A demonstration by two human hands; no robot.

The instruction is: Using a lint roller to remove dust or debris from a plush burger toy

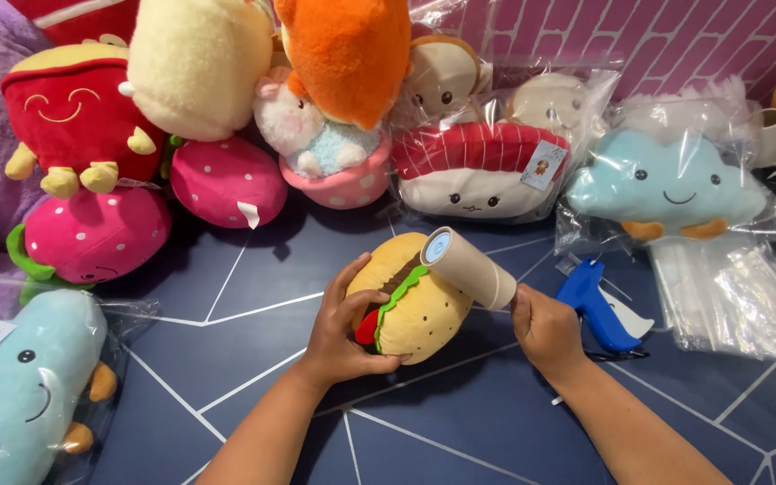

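My left hand [341, 325] grips a plush hamburger toy [419, 310], tan bun with green lettuce and a red slice, held on its edge above the dark blue floor. My right hand [545, 328] holds a lint roller [471, 265] by its handle. The roller's pale cylinder lies across the top of the burger and touches the bun.
A blue tagging gun [596, 307] lies just right of my right hand. Plush toys ring the area: pink strawberries [226, 180], a bagged sushi plush [478, 171], a bagged blue cloud [666, 184], a bagged blue plush [20, 386] at lower left. Clear plastic bags [738, 296] lie at the right.
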